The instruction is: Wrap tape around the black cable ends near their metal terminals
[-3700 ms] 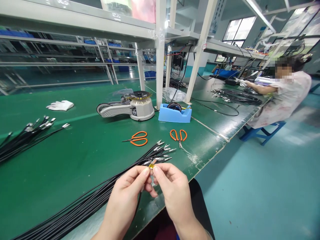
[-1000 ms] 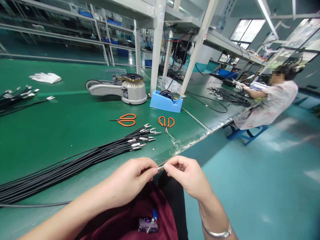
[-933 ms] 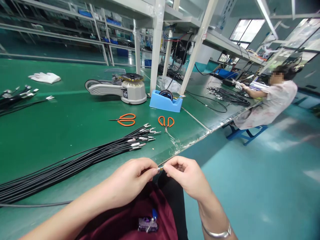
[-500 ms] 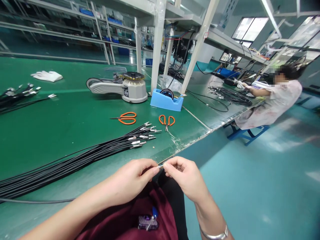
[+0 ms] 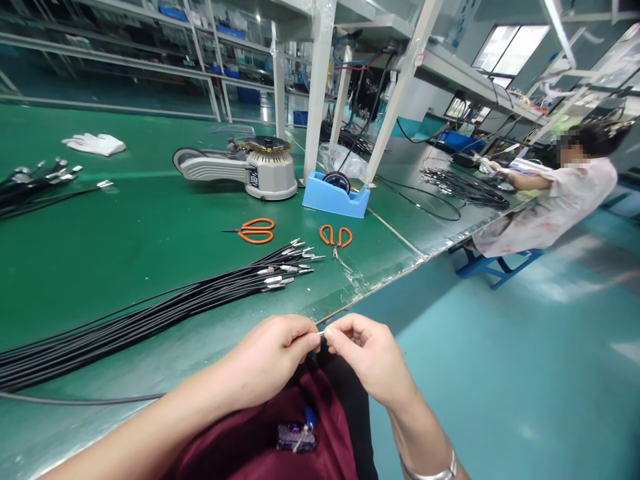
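My left hand (image 5: 273,350) and my right hand (image 5: 365,353) meet just off the front edge of the green bench, over my lap. Both are closed in a pinch on the small metal tip of one black cable (image 5: 321,332), fingertips nearly touching. That cable trails away along the bench edge to the left (image 5: 75,400). A long bundle of black cables with metal ends (image 5: 200,300) lies on the bench in front of my hands, its tips fanned out toward the right.
Two orange-handled scissors (image 5: 255,231) (image 5: 336,236), a grey tape dispenser machine (image 5: 245,172), a blue tape holder (image 5: 334,197), a white glove (image 5: 94,143) and another cable bundle (image 5: 35,187) lie on the bench. A seated person (image 5: 555,200) works on cables at the far right.
Since 3.7 s ago my hands have drawn back from over the bench to my lap with the cable tip. Over the last second they stay pinched together; only the view shifts slightly.
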{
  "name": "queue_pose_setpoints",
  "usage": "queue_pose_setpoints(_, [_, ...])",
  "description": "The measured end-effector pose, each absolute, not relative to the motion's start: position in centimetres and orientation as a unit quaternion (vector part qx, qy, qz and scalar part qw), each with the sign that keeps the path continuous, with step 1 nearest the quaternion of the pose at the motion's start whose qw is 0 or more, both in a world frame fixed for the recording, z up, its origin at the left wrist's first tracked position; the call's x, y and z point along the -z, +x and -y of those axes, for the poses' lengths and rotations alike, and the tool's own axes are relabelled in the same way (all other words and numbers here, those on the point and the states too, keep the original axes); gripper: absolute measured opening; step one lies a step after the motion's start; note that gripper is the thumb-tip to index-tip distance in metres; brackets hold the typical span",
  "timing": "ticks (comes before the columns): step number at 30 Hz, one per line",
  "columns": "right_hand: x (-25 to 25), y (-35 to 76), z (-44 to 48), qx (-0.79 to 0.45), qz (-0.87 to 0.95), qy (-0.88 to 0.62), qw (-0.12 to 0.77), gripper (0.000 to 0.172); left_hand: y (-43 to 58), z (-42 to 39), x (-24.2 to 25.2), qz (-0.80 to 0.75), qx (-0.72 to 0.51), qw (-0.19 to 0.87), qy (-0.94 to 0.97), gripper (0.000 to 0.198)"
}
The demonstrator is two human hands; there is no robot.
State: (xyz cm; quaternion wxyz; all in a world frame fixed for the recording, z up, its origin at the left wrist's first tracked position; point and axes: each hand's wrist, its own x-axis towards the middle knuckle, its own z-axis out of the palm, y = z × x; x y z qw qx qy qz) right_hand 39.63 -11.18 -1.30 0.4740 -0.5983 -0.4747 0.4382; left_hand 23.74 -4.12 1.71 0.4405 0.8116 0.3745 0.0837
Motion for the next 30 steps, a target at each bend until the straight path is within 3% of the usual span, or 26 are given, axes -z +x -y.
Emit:
queue_pose_setpoints(12, [3.9, 39.0, 13.0, -0.502, 0.428, -0.591, 0.463, 0.021, 21.7, 5.0, -1.0, -0.316, -0.075, 0.407, 0.854, 0.028])
queue_pose_setpoints(18, [9.8, 40.8, 15.3, -0.514, 0.394, -0.664, 0.374, 0.015, 17.1, 0.8, -0.1, -0.365, -0.206, 0.135, 0.898, 0.025])
queue_pose_setpoints(23, [6.8, 41.1, 12.7, -0.447, 0.398, -0.668, 0.441, 0.027, 18.4, -2.5, 1.6, -0.342, -0.166, -0.053, 0.924, 0.021])
queue_pose_setpoints(30, [2.5, 36.2, 5.2, -0.472, 0.412, -0.589, 0.510, 0.036, 18.6, -2.5, 2.2, -0.340, -0.241, -0.072, 0.906, 0.023])
